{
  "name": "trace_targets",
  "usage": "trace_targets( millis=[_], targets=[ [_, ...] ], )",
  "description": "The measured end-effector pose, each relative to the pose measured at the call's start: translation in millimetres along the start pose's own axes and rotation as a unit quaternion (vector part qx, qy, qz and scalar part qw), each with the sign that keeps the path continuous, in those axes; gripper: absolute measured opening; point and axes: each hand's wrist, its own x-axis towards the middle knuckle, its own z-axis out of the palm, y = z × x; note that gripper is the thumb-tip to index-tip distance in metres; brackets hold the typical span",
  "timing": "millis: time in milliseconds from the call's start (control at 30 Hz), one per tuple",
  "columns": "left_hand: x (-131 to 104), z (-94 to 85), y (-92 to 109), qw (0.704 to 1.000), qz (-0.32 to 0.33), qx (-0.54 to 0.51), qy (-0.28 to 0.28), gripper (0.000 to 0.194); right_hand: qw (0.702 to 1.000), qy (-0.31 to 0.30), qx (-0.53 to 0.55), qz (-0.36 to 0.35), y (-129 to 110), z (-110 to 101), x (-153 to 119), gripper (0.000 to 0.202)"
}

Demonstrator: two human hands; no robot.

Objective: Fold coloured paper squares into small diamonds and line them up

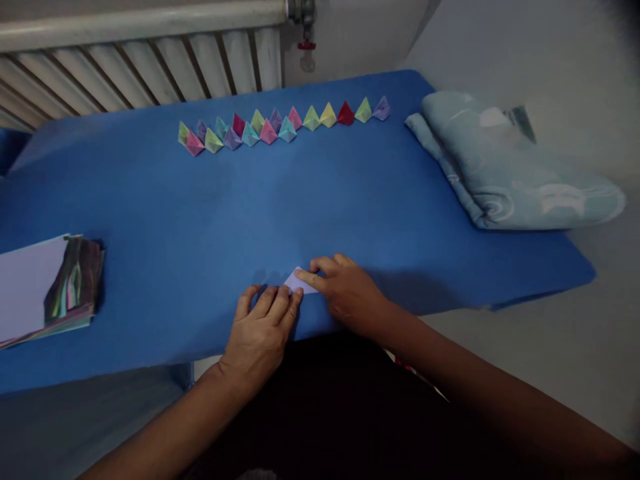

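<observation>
Two bare hands work at the near edge of a table with a blue cover (325, 200). Between them, flat on the cover near the middle, lies a small folded piece of lilac paper (294, 282). The left hand (263, 327) has its fingers slightly parted and bent, the tips resting at the paper's left and near side. The right hand (353, 290) stretches its index finger across the paper from the right, the other fingers curled; whether its thumb pinches the paper is hidden.

Toward the far side runs a line of small, pointed folded paper shapes (269, 132) in pink, green, purple, blue, yellow and red, doubled up at its left part. At the near left sits a stack of paper sheets (27, 287), a lilac one on top. On the far right lies a folded pale blue-green blanket (525, 167). Beyond the table, at the far left, stands a white radiator (150, 25) with a red-handled valve (307, 46).
</observation>
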Motion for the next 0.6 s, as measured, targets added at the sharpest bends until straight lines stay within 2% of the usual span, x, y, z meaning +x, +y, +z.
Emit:
trace_targets(
  millis=[100, 200, 300, 367, 600],
  targets=[
    [1.9, -1.6, 1.7, 0.999, -0.015, 0.004, -0.044, 0.048, 1.0, 0.006, 0.003, 0.006, -0.2, -0.5, 2.4, 0.048],
    [3.9, -3.0, 2.8, 0.998, -0.021, 0.001, -0.066, 0.046, 0.999, 0.047, 0.015, 0.017, -2.4, 0.8, -4.6, 0.043],
    [4.4, -2.9, 3.7, 0.998, -0.027, -0.005, -0.055, 0.045, 0.996, 0.084, 0.001, 0.014, -8.9, 6.5, -20.7, 0.036],
    [3.8, -2.3, 4.4, 0.998, -0.028, -0.004, -0.047, 0.045, 0.995, 0.095, -0.009, -0.008, -14.0, 12.2, -31.7, 0.039],
    [0.5, -0.9, 6.6, 0.998, -0.036, 0.027, -0.047, 0.047, 0.995, 0.091, -0.04, 0.006, -18.1, 21.4, -43.7, 0.045]
  ],
)
